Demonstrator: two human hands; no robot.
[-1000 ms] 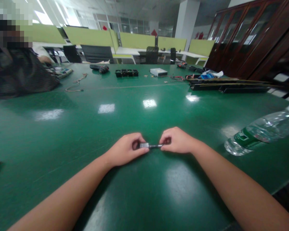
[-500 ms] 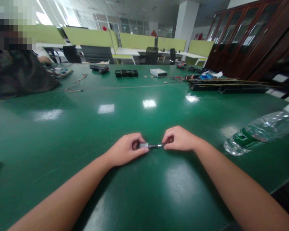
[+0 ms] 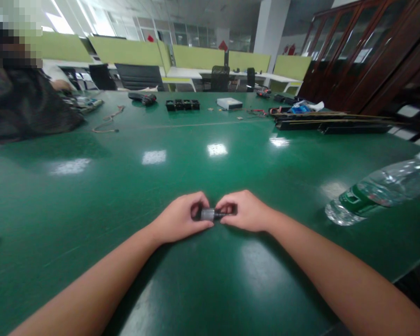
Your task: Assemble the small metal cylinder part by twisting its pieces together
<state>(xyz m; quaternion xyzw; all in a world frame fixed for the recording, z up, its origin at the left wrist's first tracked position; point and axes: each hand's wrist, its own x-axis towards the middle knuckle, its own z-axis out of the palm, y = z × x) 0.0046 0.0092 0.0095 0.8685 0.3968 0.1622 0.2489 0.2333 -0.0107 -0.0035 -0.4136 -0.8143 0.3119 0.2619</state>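
Note:
A small grey-and-black cylindrical piece with a thin dark shaft (image 3: pixel 207 214) lies level just over the green table (image 3: pixel 210 266), between both hands. My left hand (image 3: pixel 184 217) is closed around the thick grey end, thumb below and fingers above. From the right, my right hand (image 3: pixel 247 211) pinches the thin shaft close to the grey body. The fingers hide part of the shaft, and its exact kind is too small to tell.
On the right lies a clear water bottle (image 3: pixel 366 198) with a green label. Along the far side are black block-like parts (image 3: pixel 182 105), a silver box (image 3: pixel 230 103), a cord (image 3: pixel 108 122) and long black bars (image 3: pixel 301 123). A person (image 3: pixel 24 105) is at the far left.
My right hand has moved left along the shaft, close to my left hand and the grey body. My left hand has hardly moved.

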